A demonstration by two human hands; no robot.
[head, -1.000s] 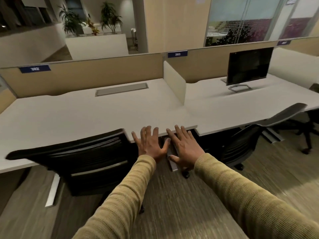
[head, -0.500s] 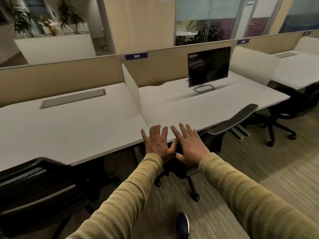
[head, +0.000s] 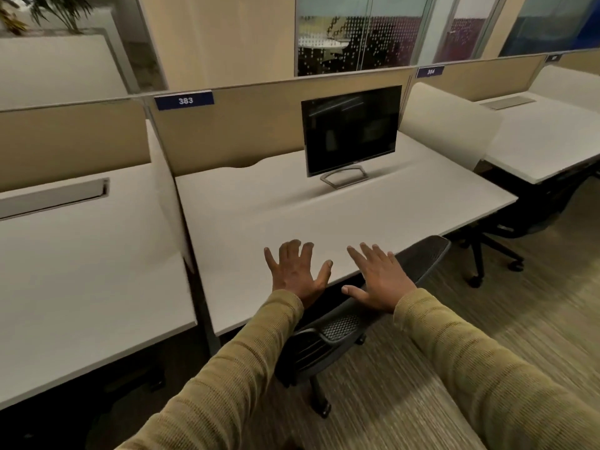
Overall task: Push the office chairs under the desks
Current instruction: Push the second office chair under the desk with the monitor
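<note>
The left hand (head: 297, 274) hovers with a wide, empty grip, fingers spread over the near edge of the worktop (head: 259, 216), probably ready to press the chair (head: 341, 329). The chair stands half under that edge, its back angled rightward. The right hand (head: 380, 280) lies flat and open on the chair's top rim, placed to push, not grasp.

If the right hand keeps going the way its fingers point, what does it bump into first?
Probably nothing soon: the right hand points out above the white desk, past the chair back. The monitor seems next in line, though depth is unclear.
</note>
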